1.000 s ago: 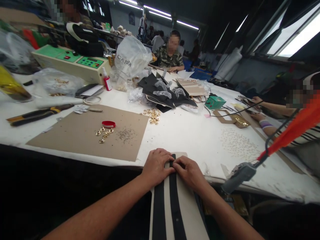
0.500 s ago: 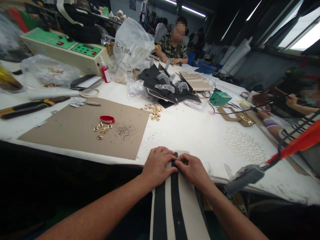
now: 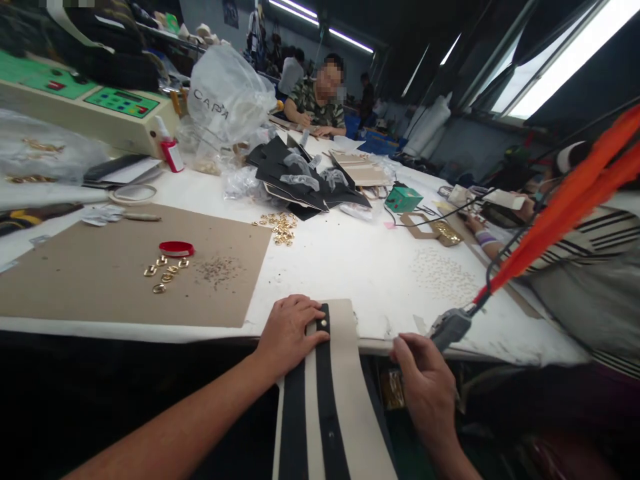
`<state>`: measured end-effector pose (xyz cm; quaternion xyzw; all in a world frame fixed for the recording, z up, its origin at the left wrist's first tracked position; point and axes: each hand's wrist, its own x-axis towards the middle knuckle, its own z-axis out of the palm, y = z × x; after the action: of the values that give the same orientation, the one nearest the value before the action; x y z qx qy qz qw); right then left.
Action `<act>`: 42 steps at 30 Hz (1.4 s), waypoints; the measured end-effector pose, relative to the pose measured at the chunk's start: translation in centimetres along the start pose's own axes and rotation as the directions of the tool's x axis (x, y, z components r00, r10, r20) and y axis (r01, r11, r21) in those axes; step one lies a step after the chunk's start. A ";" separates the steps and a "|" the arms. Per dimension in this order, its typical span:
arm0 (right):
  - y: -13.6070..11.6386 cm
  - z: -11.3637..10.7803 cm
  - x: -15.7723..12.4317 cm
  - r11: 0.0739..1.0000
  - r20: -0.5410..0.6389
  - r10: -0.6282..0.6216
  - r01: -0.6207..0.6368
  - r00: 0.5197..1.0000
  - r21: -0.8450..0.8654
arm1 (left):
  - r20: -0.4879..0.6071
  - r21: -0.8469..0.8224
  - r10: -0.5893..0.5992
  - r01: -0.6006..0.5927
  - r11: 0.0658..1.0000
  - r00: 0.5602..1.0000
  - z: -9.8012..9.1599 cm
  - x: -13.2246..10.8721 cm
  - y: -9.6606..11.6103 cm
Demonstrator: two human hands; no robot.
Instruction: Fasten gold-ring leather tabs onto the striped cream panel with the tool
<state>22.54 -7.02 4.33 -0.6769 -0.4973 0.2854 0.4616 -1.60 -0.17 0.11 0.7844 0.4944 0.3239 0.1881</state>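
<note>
My left hand is closed over a long beige panel with black straps, its fingers and thumb on either side of the strap end. A small round metal fitting shows on that black strap. The panel's top rests at the table edge, and its lower part runs down towards me. My right hand is off the panel, to its right, with curled fingers. Behind it is a grey hanging tool, whose lower end the hand hides. I cannot make out what the fingers hold.
Brown cardboard carries gold buckles, a red ring-shaped dish and dark bits. Beyond lie gold fittings, black pieces and a green box. An orange cloth hangs right. Co-workers sit at the far and right sides.
My right hand has left the strap end and moved right to the grey tool, uncovering the metal fitting. My left hand stays on the panel. The view has turned right.
</note>
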 end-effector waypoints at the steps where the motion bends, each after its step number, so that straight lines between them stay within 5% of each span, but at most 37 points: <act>1: 0.8 -1.7 -0.7 1.000 -0.149 -0.006 0.002 0.989 -0.027 | 0.000 -0.002 0.004 -0.004 1.000 1.000 0.0 0.1 -0.1; 3: 2.6 -4.7 -1.2 0.997 -0.386 -0.001 -0.028 0.923 -0.070 | 0.000 -0.004 0.014 -0.014 1.000 1.000 0.0 0.2 -0.2; 5: 4.1 -7.0 -0.4 0.994 -0.495 0.047 -0.088 0.868 -0.059 | 0.000 0.000 0.025 -0.025 1.000 1.000 -0.1 0.3 -0.2; 12: 5.2 -7.9 4.5 0.913 -0.273 0.176 -0.261 0.946 -0.315 | -0.002 0.015 0.032 -0.032 0.999 0.999 -0.3 0.1 0.1; 15: 3.8 -6.8 4.3 0.953 -0.235 0.148 -0.202 0.961 -0.226 | -0.008 0.011 0.013 -0.013 1.000 1.000 -0.2 0.0 0.2; 18: 0.7 -4.4 3.5 0.991 -0.151 0.060 -0.040 0.987 0.129 | -0.003 0.009 0.006 -0.005 1.000 1.000 -0.2 0.0 0.4; 21: -3.1 -0.4 3.4 0.818 0.017 -0.036 0.020 0.999 0.575 | 0.005 0.014 -0.002 0.002 1.000 1.000 -0.4 0.1 0.6; 23: -5.1 2.4 3.7 0.729 0.099 -0.103 0.007 0.990 0.685 | 0.012 0.018 -0.003 0.002 1.000 1.000 -0.4 0.1 0.7; 30: -5.7 8.2 4.5 0.711 0.152 -0.261 0.083 0.953 0.698 | 0.023 0.020 0.008 -0.009 1.000 1.000 -0.2 -0.2 0.6; 42: -4.2 9.5 5.0 0.824 0.074 -0.372 0.292 0.925 0.486 | 0.045 0.028 -0.002 0.001 1.000 0.999 -0.5 -0.1 0.8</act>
<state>14.52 1.21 4.62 -0.4227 -0.5610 0.3665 0.6102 -1.46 -0.57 0.95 0.7937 0.4951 0.2990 0.1882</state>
